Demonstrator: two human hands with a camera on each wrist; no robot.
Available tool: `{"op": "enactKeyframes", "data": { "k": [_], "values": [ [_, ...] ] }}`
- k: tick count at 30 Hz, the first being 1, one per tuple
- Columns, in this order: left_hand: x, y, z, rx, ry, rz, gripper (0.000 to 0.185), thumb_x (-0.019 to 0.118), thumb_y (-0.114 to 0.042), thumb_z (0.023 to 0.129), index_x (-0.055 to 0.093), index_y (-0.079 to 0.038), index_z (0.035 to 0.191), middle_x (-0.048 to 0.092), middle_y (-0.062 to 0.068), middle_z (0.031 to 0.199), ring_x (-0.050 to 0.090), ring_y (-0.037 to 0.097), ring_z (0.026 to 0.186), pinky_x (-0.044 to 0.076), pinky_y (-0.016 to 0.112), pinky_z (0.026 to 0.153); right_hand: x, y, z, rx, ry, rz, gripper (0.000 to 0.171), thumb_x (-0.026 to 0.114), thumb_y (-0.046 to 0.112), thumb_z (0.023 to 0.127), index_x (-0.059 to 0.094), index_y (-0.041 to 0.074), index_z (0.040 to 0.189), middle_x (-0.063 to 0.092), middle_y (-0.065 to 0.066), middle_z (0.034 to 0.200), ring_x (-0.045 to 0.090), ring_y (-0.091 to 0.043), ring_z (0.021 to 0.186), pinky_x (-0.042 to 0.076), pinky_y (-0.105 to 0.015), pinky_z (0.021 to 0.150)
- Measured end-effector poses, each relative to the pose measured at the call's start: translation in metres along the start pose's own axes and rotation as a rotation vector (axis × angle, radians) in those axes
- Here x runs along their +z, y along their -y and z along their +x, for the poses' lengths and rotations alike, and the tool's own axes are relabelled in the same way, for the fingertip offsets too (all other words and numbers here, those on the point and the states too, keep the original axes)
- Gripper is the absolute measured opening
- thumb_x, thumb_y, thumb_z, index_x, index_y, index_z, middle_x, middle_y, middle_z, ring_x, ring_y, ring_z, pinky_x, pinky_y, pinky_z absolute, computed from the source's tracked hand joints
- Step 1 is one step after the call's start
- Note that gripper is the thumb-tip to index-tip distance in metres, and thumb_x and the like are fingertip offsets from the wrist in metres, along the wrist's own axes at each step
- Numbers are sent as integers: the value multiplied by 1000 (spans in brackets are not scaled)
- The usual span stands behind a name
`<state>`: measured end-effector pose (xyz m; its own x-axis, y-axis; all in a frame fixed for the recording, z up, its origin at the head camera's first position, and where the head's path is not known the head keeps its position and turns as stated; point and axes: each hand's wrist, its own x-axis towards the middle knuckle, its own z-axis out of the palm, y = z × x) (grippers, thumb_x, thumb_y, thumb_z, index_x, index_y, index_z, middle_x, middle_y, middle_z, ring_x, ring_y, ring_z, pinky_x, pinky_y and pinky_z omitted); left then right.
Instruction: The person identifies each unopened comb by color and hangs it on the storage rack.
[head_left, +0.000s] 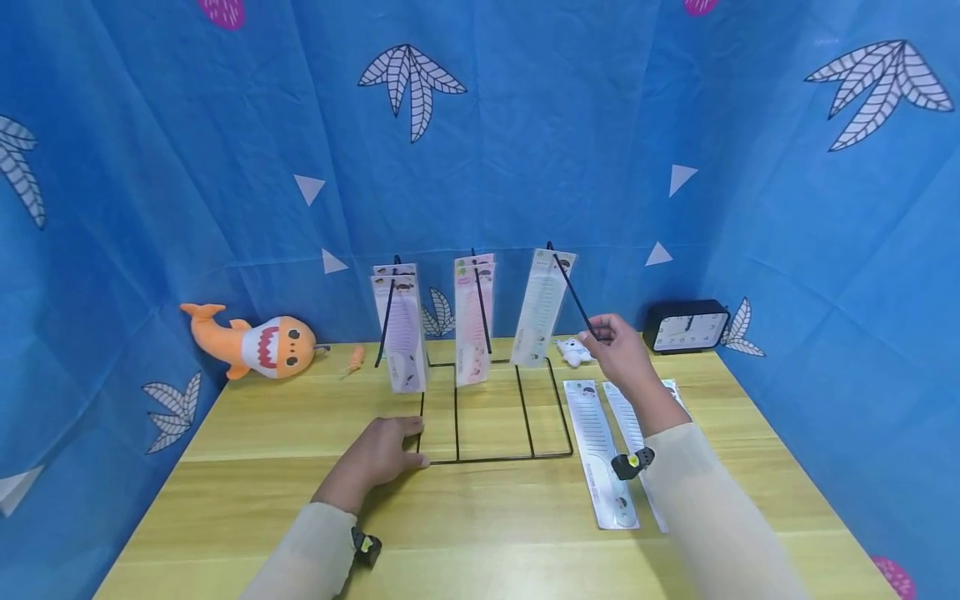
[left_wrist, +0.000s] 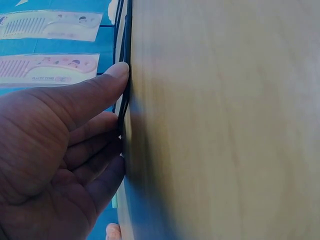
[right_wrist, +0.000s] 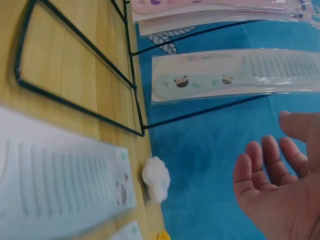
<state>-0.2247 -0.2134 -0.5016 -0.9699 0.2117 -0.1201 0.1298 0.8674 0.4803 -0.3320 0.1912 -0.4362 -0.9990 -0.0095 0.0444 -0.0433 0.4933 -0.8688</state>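
A black wire rack point(head_left: 491, 457) stands mid-table with three slanted hooks. Packaged combs hang on them: purple point(head_left: 405, 342), pink point(head_left: 472, 325) and light blue point(head_left: 542, 308). My left hand point(head_left: 408, 442) rests on the table and presses the rack's front left corner; the left wrist view shows the thumb point(left_wrist: 107, 80) and fingers against the wire point(left_wrist: 127, 40). My right hand point(head_left: 600, 333) is raised by the tip of the right hook's rod point(head_left: 573, 292), fingers relaxed and holding nothing point(right_wrist: 280, 185). Two more packaged combs point(head_left: 600, 454) lie flat under my right forearm.
An orange shark plush point(head_left: 262, 343) lies at the back left, and a black clock point(head_left: 686, 327) stands at the back right. A small white toy point(head_left: 573, 352) sits behind the rack. Blue patterned cloth walls close in the wooden table point(head_left: 262, 492).
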Motion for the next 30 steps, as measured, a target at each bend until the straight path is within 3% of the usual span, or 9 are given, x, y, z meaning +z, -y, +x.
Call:
{"op": "enactKeyframes", "data": {
  "k": [5,12,20,26,30],
  "values": [
    [1,0,0,4,-9,-10,62,88,-26,94,67,-3,148,61,12,160,51,40,153,41,55,130,-22,-14,-23,13,-34,-55,52,64,31,111,52,2,153,61,-23,144,59,-42,136,52,-59,117],
    [2,2,1,17,-16,2,62,89,-26,94,68,-2,147,62,12,158,53,40,152,43,56,128,-62,-39,-52,173,-123,-190,65,67,39,108,47,1,158,58,-26,148,57,-45,135,55,-61,112],
    [3,1,2,6,-5,3,63,88,-27,94,67,-3,148,60,11,160,51,39,154,42,55,130,-105,-61,-72,300,-27,-326,78,72,39,104,42,-10,156,50,-38,152,53,-55,133,54,-66,105],
    [2,1,0,11,-9,7,61,89,-26,93,68,-3,146,62,12,159,53,39,152,44,55,128,-105,-80,-74,451,120,-407,83,80,39,99,44,-13,153,50,-41,146,53,-54,124,52,-67,105],
    [2,2,1,14,-15,3,61,89,-25,93,69,-2,146,63,12,158,53,40,151,44,56,128,-101,-88,-76,507,130,-414,79,82,34,97,45,-12,150,51,-39,142,52,-52,119,51,-66,103]
  ]
}}
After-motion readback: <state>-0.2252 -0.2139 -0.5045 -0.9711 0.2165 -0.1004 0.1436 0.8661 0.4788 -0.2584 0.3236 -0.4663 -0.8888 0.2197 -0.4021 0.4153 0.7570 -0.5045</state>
